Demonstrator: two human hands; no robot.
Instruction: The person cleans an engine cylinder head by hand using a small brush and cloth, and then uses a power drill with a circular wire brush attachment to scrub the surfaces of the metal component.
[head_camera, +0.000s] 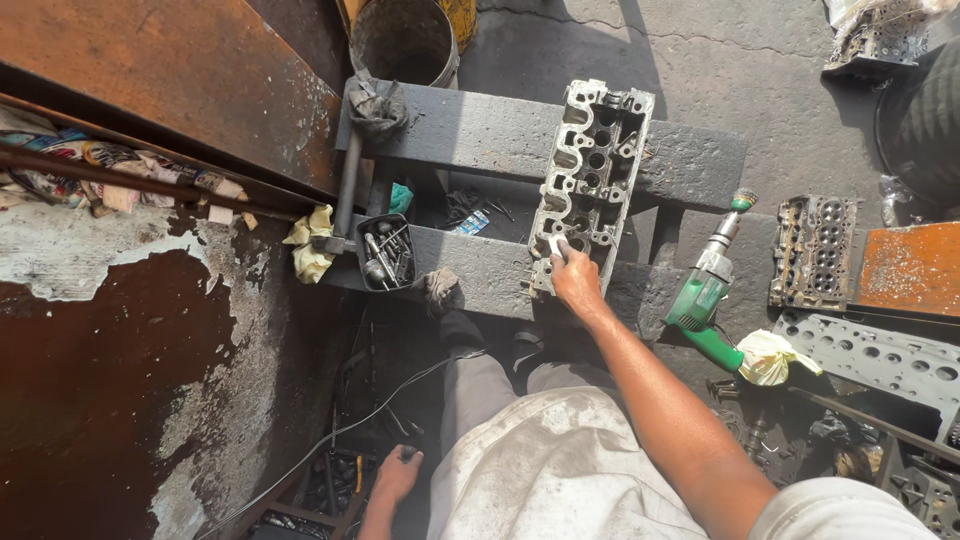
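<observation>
A grey metal cylinder head (590, 170) lies lengthwise across two dark wooden beams (480, 130). My right hand (574, 278) rests on its near end, fingers pressing a small pale piece against the metal. My left hand (398, 472) hangs low at the bottom left, beside my leg, closed around a small dark object above a crate of tools; what it holds is too small to tell.
A black box of bolts and sockets (386, 254) and a yellow rag (310, 245) sit at the bench's left. A green power tool (708, 290) lies right of it, with more cylinder heads (815, 250) beyond. A rusty bucket (405, 40) stands behind. A peeling wall (120, 340) closes the left.
</observation>
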